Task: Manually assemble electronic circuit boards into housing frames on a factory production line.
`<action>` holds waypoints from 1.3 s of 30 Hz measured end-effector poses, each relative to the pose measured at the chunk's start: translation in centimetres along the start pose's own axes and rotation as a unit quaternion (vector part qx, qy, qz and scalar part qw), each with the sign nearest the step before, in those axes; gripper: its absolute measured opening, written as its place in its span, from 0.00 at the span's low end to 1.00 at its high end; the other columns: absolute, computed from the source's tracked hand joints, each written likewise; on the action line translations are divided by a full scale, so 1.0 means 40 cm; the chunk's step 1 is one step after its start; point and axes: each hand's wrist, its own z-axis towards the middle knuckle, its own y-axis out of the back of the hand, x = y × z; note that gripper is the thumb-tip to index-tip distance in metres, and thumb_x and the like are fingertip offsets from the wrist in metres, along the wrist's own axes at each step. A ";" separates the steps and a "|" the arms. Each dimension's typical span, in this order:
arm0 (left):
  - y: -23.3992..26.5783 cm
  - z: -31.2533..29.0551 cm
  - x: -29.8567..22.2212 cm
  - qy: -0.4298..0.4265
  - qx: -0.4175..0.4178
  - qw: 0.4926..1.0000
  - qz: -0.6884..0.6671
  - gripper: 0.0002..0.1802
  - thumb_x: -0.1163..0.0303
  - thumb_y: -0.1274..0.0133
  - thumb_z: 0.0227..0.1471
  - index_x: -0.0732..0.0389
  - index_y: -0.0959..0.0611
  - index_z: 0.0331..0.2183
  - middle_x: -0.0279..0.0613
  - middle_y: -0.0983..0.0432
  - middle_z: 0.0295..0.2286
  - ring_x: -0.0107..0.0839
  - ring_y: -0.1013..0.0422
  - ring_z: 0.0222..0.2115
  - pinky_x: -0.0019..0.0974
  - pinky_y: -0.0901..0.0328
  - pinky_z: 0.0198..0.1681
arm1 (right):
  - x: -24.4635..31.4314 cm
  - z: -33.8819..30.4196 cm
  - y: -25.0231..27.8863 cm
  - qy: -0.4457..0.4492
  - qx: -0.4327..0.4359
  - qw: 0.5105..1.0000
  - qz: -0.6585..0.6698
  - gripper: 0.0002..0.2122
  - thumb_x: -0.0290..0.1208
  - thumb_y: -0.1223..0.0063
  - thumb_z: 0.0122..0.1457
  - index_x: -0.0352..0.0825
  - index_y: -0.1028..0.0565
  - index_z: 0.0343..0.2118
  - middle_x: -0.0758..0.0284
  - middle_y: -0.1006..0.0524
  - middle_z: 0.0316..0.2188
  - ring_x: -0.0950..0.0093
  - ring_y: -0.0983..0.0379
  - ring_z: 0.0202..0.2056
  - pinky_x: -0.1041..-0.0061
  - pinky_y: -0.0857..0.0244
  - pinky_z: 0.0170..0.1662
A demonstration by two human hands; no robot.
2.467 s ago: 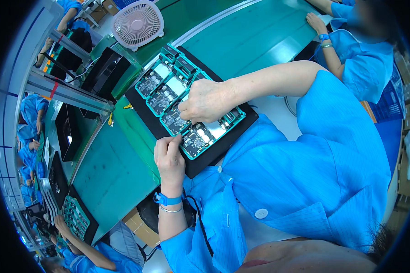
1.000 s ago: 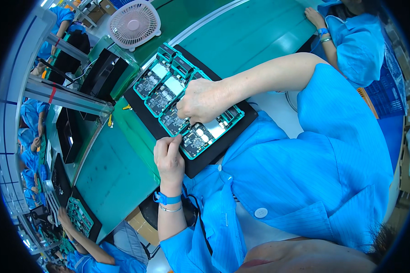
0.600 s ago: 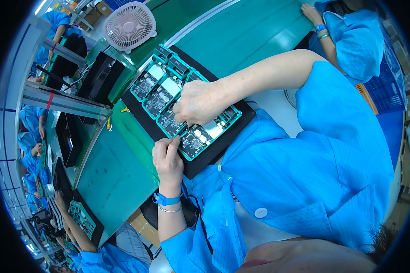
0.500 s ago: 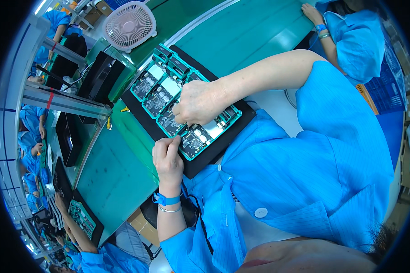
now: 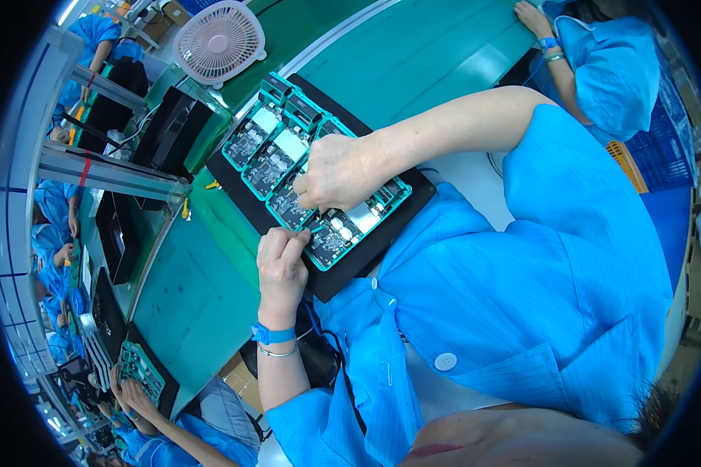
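Note:
A black mat point(image 5: 245, 204) carries several teal-framed housings with dark circuit boards inside. The nearest housing point(image 5: 336, 240) lies between my body and the others. At its far left corner, my left hand point(image 5: 280, 263) pinches with thumb and forefinger; whatever is between the fingertips is too small to name. Above the neighbouring circuit board point(image 5: 288, 208), my right hand point(image 5: 339, 173) is closed with its fingers pointing down and covers part of that housing. I cannot make out what its fingertips hold. A blue strap point(image 5: 273, 335) circles my left wrist.
A pink fan point(image 5: 220, 43) stands beyond the mat, near a dark box-like panel point(image 5: 171, 128) and a metal frame point(image 5: 113, 177). The green bench point(image 5: 202, 300) runs leftward to a co-worker's hands point(image 5: 136, 395) at another teal tray point(image 5: 142, 366). Another person point(image 5: 611, 74) sits at the right.
My left hand has shifted slightly left and up, still at the housing corner. My right hand has barely moved. At lower left, the co-worker's hands have come down onto their tray.

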 end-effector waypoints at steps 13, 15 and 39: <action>0.049 -0.092 0.058 0.278 -0.048 0.959 0.037 0.16 0.80 0.41 0.51 0.63 0.18 0.44 0.50 0.25 0.41 0.46 0.26 0.40 0.41 0.30 0.43 | -0.079 -0.195 0.055 -0.211 -0.211 0.921 0.252 0.14 0.38 0.32 0.51 0.35 0.26 0.29 0.71 0.28 0.23 0.75 0.28 0.26 0.71 0.38 0.28; 0.049 -0.105 0.068 0.251 -0.016 0.965 0.077 0.17 0.80 0.41 0.51 0.64 0.18 0.46 0.51 0.26 0.44 0.47 0.28 0.43 0.42 0.31 0.46 | -0.085 -0.277 0.040 -0.291 -0.209 0.864 0.354 0.13 0.34 0.31 0.52 0.34 0.26 0.29 0.73 0.31 0.20 0.81 0.34 0.24 0.75 0.42 0.27; 0.059 -0.163 0.306 -0.084 0.072 0.977 -0.185 0.42 0.71 0.37 0.51 0.66 0.37 0.64 0.59 0.36 0.57 0.55 0.39 0.55 0.50 0.43 0.59 | 0.564 -0.022 -0.237 -0.542 -0.714 0.430 0.110 0.13 0.30 0.49 0.66 0.28 0.27 0.49 0.67 0.19 0.29 0.85 0.31 0.25 0.82 0.39 0.30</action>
